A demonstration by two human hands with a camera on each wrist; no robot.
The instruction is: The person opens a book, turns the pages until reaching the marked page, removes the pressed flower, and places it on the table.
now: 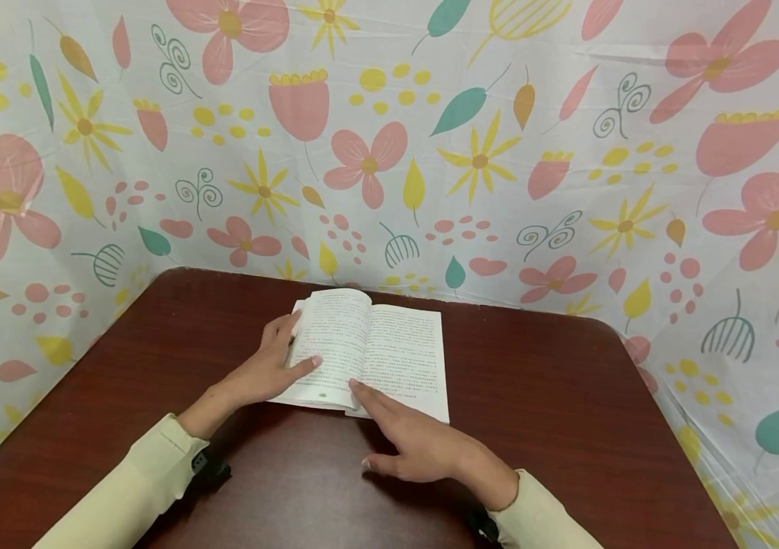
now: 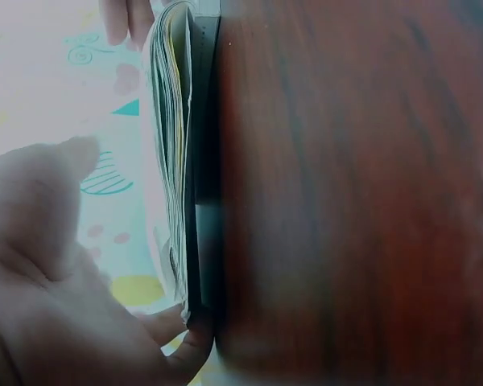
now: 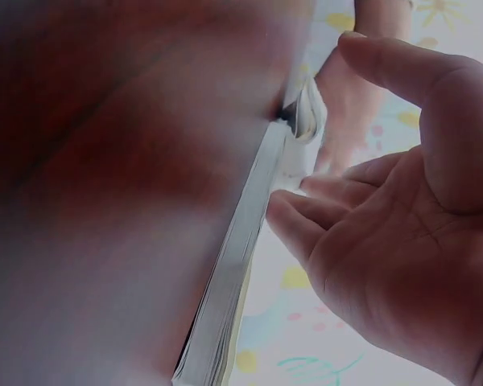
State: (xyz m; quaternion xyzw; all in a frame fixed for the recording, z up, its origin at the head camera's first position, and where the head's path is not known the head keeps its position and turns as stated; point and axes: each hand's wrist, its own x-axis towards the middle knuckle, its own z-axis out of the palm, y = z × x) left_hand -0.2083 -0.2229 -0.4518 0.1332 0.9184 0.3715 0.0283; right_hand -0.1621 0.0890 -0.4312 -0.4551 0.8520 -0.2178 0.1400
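An open book (image 1: 403, 351) with printed text pages lies near the table's far edge. My left hand (image 1: 262, 371) holds the book's left edge, its thumb above the left page. The left wrist view shows a finger (image 2: 195, 346) bent at the edge of the page stack (image 2: 177, 161), while the thumb stands apart from the paper. At the bottom of the book by the centre fold is my right hand (image 1: 423, 442), fingers extended and fingertips at the pages, thumb spread away. In the right wrist view the right palm (image 3: 410, 249) shows nothing gripped.
The dark reddish-brown table (image 1: 547, 404) has rounded far corners. Behind and beside it hangs a white curtain (image 1: 423, 99) with pink, yellow and teal flower prints. Dark wrist devices (image 1: 210, 469) sit under both light sleeves (image 1: 128, 488).
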